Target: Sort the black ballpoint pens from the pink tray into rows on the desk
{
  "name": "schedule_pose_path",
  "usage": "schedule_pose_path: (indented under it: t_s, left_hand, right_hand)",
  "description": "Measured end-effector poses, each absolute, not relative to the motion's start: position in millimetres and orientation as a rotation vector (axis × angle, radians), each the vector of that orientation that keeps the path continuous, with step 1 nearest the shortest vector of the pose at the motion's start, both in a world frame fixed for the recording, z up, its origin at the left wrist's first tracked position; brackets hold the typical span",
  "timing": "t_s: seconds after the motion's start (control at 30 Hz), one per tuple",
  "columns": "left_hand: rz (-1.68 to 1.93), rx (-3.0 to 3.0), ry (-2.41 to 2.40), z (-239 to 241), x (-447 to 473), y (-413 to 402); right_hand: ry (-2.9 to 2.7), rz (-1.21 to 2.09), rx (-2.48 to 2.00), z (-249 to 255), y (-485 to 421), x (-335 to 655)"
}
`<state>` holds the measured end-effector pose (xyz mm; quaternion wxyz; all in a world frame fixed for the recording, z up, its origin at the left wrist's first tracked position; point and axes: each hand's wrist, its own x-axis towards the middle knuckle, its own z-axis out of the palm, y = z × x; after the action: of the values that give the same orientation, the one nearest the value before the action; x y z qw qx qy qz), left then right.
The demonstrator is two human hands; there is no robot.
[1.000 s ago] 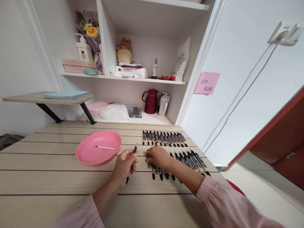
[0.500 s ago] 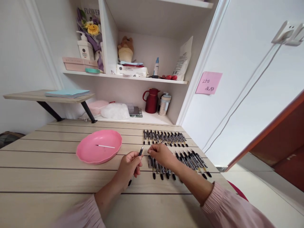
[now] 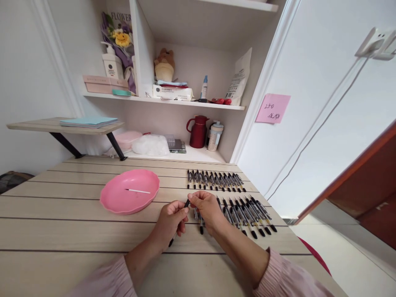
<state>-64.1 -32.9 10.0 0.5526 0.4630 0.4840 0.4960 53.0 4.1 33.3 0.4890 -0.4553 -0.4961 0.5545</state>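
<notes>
A black pen (image 3: 187,203) slants through my left hand (image 3: 170,222), whose fingers are closed around its barrel. Its lower end pokes out below that hand, and the middle is covered. My right hand (image 3: 208,208) pinches the pen's upper end between thumb and fingers, hiding the tip. Under and beside the right hand lies a front row of pens (image 3: 247,214), many with bare, thin points. Farther back is a second row of pens (image 3: 215,180). To the left, a pink bowl (image 3: 123,204) holds a thin white pen refill (image 3: 138,191) with a dark tip.
Behind the slatted table (image 3: 77,231) is a shelf with a red jug (image 3: 198,133), a speckled bottle (image 3: 215,138) and a white plastic bag (image 3: 151,145). A small raised stand (image 3: 37,125) carries blue paper (image 3: 89,120) at the left. A pink note (image 3: 272,108) hangs on the wall.
My right hand has come left and slightly down from beside the pen onto its upper end, covering the tip that showed before. My left hand keeps its hold on the pen.
</notes>
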Motion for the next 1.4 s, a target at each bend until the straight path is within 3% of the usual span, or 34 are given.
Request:
schedule_pose_path:
  t_s: [0.53,1.4]
  left_hand:
    - [1.208,1.158,1.295,9.3,-62.1,-34.8]
    - [1.141,0.988,1.033,8.0,-61.5,-35.3]
  right_hand:
    - [-1.209,1.351,-1.118,23.0,5.5,49.8]
    - [-1.250,1.577,-1.016,33.2,5.2,59.5]
